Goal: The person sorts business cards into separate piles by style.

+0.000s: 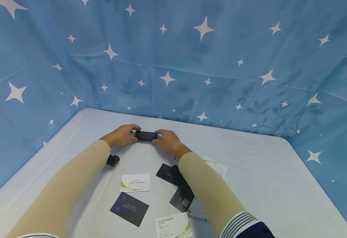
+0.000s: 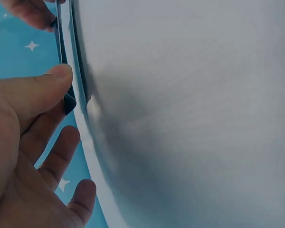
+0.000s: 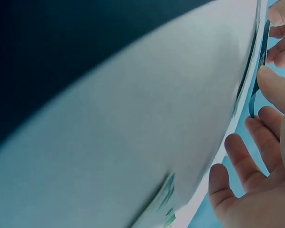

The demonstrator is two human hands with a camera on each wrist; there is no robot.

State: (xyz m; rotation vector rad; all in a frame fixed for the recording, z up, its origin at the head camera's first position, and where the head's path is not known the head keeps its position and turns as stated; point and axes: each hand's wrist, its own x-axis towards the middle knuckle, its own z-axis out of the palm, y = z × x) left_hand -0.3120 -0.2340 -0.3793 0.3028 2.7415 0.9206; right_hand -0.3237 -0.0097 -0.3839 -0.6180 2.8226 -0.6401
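A dark business card (image 1: 145, 136) stands on its long edge on the white table (image 1: 250, 172), far from me in the middle. My left hand (image 1: 131, 133) pinches its left end between thumb and fingers. My right hand (image 1: 159, 137) pinches its right end the same way. In the left wrist view my thumb (image 2: 61, 76) presses on the card's edge (image 2: 69, 102), and the other hand's fingers (image 2: 33, 12) show at the top. The right wrist view shows the thin card edge (image 3: 262, 57) between my right thumb (image 3: 275, 85) and the left hand's fingers (image 3: 282, 14).
Loose cards lie near me: a white one (image 1: 135, 182), dark ones (image 1: 129, 208) (image 1: 168, 174) (image 1: 182, 198), and more white ones (image 1: 173, 226) (image 1: 218, 167). A small black object (image 1: 113, 160) sits under my left forearm. Blue star-printed cloth (image 1: 191, 66) walls in the table.
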